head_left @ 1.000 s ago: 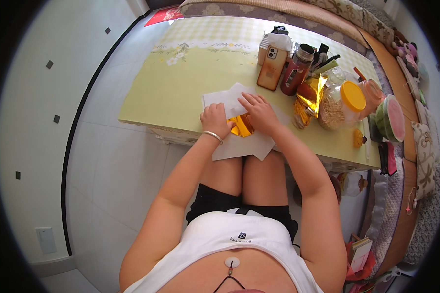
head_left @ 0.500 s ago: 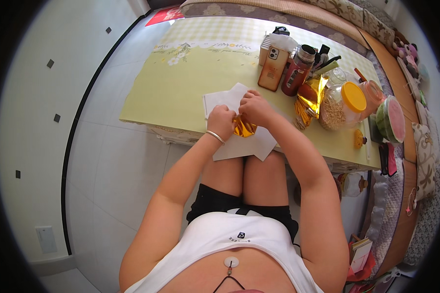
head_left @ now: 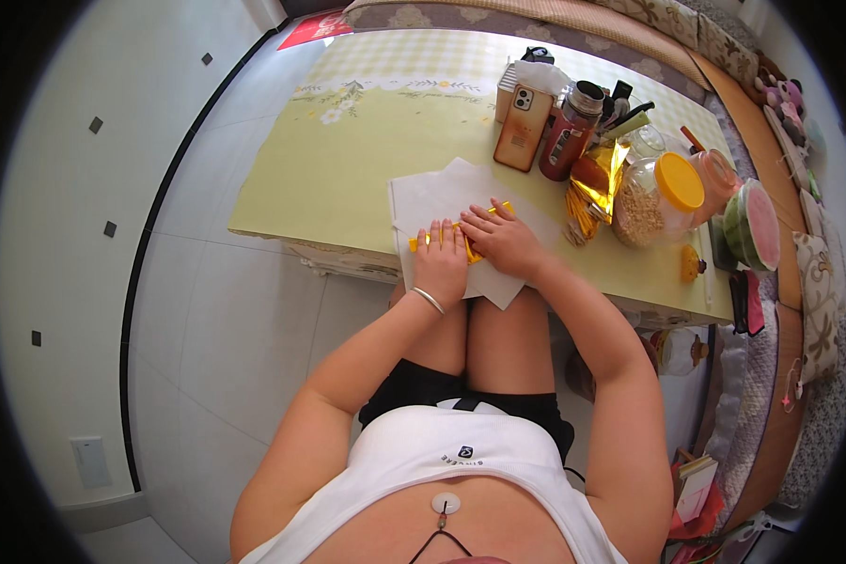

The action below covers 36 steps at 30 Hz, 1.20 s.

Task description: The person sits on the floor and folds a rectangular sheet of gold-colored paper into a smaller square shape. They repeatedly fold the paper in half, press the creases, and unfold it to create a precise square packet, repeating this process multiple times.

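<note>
Yellow-green table (head_left: 329, 179) in front of me, white paper sheets (head_left: 442, 193) at its near edge w/ a yellow foil strip (head_left: 461, 237) on top. My left hand (head_left: 441, 260) lies flat, fingers pressing the strip; right hand (head_left: 503, 240) beside it, prob. pinching the strip's end.

At two o'clock on the worktop (head_left: 348, 179) I see a crumpled gold foil wrapper (head_left: 600, 179); beside it, a red bottle (head_left: 566, 141) with a label.
</note>
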{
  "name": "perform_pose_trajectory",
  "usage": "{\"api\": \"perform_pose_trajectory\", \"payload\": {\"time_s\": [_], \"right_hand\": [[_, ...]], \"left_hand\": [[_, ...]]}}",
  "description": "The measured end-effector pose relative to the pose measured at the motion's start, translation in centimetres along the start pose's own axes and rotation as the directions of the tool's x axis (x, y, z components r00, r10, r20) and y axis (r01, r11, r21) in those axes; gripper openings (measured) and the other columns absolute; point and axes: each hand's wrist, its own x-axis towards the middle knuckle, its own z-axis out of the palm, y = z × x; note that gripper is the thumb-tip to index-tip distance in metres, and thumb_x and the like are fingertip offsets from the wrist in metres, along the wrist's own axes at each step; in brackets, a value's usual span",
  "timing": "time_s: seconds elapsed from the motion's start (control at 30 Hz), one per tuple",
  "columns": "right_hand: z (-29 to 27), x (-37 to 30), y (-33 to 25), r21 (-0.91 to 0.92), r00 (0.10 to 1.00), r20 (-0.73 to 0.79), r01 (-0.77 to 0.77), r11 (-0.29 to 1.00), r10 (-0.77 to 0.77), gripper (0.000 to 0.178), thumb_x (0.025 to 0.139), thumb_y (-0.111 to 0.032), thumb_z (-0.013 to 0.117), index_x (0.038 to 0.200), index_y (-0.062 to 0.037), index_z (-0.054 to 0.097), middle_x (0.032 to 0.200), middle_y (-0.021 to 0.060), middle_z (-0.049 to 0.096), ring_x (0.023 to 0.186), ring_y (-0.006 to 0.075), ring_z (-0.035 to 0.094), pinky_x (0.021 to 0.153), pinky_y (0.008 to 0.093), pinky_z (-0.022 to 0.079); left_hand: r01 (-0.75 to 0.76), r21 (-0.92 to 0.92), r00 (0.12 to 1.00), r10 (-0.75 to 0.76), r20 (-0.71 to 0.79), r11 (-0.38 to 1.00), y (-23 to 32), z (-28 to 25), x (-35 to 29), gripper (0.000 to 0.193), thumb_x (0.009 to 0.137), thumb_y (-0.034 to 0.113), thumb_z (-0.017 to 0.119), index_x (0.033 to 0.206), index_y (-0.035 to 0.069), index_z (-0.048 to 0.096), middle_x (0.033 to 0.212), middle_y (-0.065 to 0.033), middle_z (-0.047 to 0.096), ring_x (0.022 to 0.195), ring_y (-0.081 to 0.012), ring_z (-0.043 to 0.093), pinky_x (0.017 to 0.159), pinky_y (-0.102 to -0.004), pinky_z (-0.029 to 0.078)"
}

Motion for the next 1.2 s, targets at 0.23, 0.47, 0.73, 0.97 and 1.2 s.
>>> {"api": "perform_pose_trajectory", "payload": {"time_s": [0.23,0.47,0.73,0.97,1.2], "right_hand": [[-2.0,-2.3,1.6,0.110,0.976,0.088,-0.210,0.972,0.201,0.050,0.103,-0.030,0.049,0.148,-0.0099,0.047,0.158,0.0034,0.042,0.148,0.0200,0.035,0.124,0.0468,0.018],[-2.1,-2.7,2.0,0.235,0.963,0.094,-0.269,0.934,0.253,0.051,0.101,-0.024,0.053,0.149,-0.0083,0.046,0.159,0.0066,0.040,0.149,0.0242,0.033,0.123,0.0485,0.020],[-1.3,-2.5,1.9,0.325,0.946,0.074,-0.323,0.889,0.317,0.054,0.094,-0.020,0.061,0.145,-0.0065,0.051,0.157,0.0099,0.044,0.149,0.0279,0.033,0.123,0.0512,0.018],[-0.9,-1.5,-0.3,0.264,0.901,0.014,-0.421,0.868,0.433,0.064,0.088,-0.035,0.068,0.143,-0.0053,0.053,0.154,0.0124,0.047,0.146,0.0292,0.038,0.122,0.0512,0.022],[-2.0,-1.9,-0.8,0.201,0.920,0.056,-0.390,0.899,0.387,0.078,0.085,-0.042,0.072,0.148,-0.0044,0.047,0.159,0.0120,0.039,0.149,0.0287,0.032,0.123,0.0494,0.019]], "left_hand": [[0.070,-0.003,0.995,-0.070,0.071,0.998,-2.3,0.0,-2.6,0.052,0.091,0.020,0.057,0.131,-0.013,0.055,0.139,-0.0322,0.054,0.133,-0.0418,0.052,0.112,-0.0508,0.039],[0.097,-0.109,0.995,-0.097,0.008,0.989,-3.5,-0.9,-2.4,0.052,0.087,0.021,0.061,0.128,-0.011,0.059,0.124,-0.0307,0.064,0.115,-0.0404,0.064,0.106,-0.0485,0.045],[-0.036,0.011,0.992,0.034,0.119,0.999,-2.6,-2.7,-1.7,0.058,0.085,0.023,0.063,0.142,0.016,0.057,0.129,-0.0418,0.054,0.119,-0.0517,0.056,0.107,-0.0563,0.040],[-0.062,-0.019,0.948,0.065,0.312,0.998,-2.6,-3.7,-2.5,0.081,0.084,0.049,0.072,0.155,0.043,0.034,0.144,-0.0468,0.035,0.136,-0.0581,0.039,0.114,-0.0580,0.031],[-0.144,-0.062,0.872,0.156,0.463,0.988,-3.0,-7.1,-1.4,0.085,0.082,0.054,0.073,0.155,0.047,0.030,0.146,-0.0477,0.031,0.137,-0.0610,0.034,0.115,-0.0582,0.030]]}}
